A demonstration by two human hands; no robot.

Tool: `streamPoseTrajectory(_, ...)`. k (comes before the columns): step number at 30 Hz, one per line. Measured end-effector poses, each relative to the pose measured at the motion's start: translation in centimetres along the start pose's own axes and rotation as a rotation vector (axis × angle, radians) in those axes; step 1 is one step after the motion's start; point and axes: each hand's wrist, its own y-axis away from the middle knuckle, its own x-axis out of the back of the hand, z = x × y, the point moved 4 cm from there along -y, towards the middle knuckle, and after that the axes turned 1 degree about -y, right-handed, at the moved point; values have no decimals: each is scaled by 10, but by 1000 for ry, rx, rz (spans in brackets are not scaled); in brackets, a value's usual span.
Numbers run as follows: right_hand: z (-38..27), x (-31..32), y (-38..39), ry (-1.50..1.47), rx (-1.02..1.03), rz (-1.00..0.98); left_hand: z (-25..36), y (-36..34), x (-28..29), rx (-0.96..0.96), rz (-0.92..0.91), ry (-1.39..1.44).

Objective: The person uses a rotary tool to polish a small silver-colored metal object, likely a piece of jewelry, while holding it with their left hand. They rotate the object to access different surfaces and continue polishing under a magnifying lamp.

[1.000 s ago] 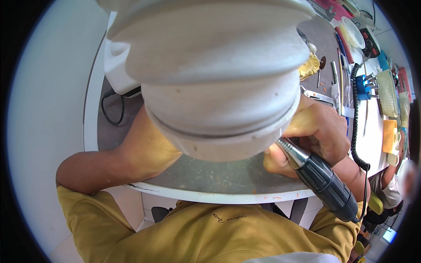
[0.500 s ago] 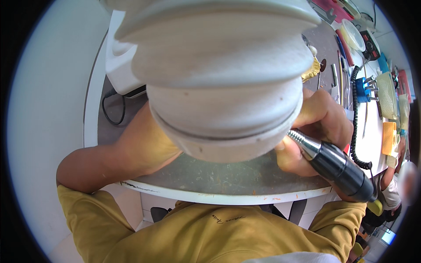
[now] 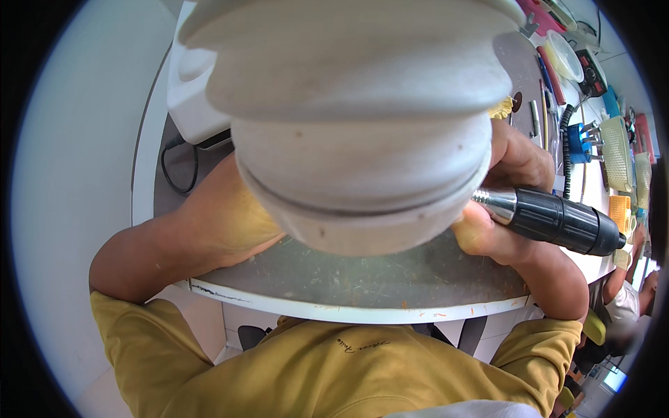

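In the head view, the right hand (image 3: 519,159) grasps a black-and-silver handpiece (image 3: 557,217); its silver neck lies between thumb below and knuckles above, its black body jutting rightward; the left hand (image 3: 256,217) is partly behind a white ribbed hood (image 3: 362,167); its fingers are hidden, their hold untellable.

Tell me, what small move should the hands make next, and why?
Perhaps the right hand could ease the black cylindrical handpiece with silver metal neck back slightly: its tip is hidden behind the large white ribbed hood, as are the fingers of the left hand, so their clearance can't be judged.
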Motion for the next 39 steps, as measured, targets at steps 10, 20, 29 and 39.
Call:
streamPoseTrajectory(10, -2, 0, 0, 32, -37, -8, 0, -2, -2, 6, -25, -4)
streamPoseTrajectory(20, -1, -1, 0, 9, -3, -22, 2, -2, -3, 10, -43, -3)
streamPoseTrajectory(29, -3, 1, 0, 51, -47, -24, 2, -3, -3, 9, -48, 2)
streamPoseTrajectory(39, -2, 1, -2, 20, -57, -19, 3, -2, -3, 2, -54, 9)
